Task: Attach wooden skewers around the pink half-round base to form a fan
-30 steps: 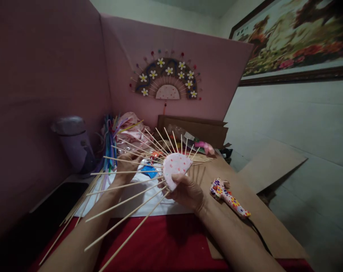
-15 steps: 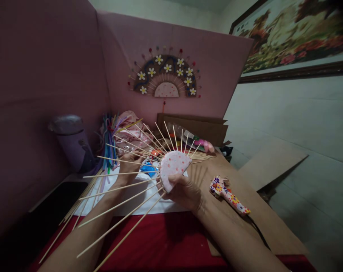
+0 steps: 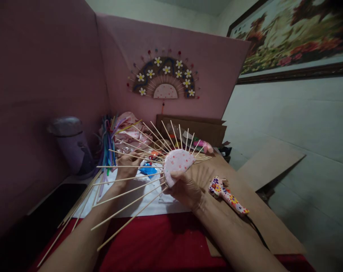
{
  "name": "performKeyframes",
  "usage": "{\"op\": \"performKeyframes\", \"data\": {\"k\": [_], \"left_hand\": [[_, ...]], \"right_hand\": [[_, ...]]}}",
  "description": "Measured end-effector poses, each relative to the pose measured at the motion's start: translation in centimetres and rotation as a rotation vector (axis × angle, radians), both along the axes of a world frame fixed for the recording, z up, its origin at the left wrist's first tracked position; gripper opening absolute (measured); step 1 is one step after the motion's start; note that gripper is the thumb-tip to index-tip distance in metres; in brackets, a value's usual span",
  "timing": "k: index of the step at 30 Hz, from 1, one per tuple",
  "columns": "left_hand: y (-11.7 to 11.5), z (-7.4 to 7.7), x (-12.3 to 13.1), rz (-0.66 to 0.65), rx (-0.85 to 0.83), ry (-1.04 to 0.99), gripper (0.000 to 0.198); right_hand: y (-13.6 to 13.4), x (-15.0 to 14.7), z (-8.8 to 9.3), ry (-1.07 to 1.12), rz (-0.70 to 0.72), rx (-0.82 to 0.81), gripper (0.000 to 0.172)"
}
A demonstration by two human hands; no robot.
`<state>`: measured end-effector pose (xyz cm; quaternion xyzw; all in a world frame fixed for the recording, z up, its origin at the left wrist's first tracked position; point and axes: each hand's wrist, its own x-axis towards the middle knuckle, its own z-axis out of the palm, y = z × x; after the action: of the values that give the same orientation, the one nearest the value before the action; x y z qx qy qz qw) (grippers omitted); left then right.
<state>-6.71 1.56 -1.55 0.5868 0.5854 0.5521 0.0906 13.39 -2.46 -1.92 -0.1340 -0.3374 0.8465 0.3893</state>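
Note:
A half-round piece covered in pink spotted fabric (image 3: 179,163) is gripped at its lower edge by my right hand (image 3: 188,190), thumb in front and fingers behind. Several thin wooden sticks (image 3: 124,197) spread from its curved edge like a fan, tilted to the left. My left hand (image 3: 129,166) is behind the sticks on the left, fingers curled together and partly covered by them; what they pinch, if anything, is hidden. Just right of that hand, a small blue packet (image 3: 148,170) lies on the white cloth (image 3: 126,209).
A glue gun in flowered covering (image 3: 228,194) rests on a cardboard sheet (image 3: 262,223) at right. Colourful pipe cleaners (image 3: 107,143), crumpled pink fabric (image 3: 130,132) and a purple tumbler (image 3: 72,147) stand at back left. A flower-decorated fan (image 3: 166,71) hangs on the pink panel.
My right hand has turned the stick fan slightly and shifted it a little right and up. The left hand stays behind the sticks, almost in place.

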Motion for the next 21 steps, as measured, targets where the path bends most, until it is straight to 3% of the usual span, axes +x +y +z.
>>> {"op": "performKeyframes", "data": {"k": [7,12,21], "left_hand": [[-0.2,0.5,-0.7,-0.021,0.062,-0.03,0.018],[-0.2,0.4,-1.3,0.103,0.061,0.075,0.018],[0.0,0.7,-2.5,0.14,0.192,0.033,0.019]], "right_hand": [[0.2,0.1,0.3,0.039,-0.07,-0.015,0.015],[0.7,0.2,0.1,0.042,-0.101,-0.014,0.018],[1.2,0.4,0.1,0.102,-0.142,-0.063,0.016]]}}
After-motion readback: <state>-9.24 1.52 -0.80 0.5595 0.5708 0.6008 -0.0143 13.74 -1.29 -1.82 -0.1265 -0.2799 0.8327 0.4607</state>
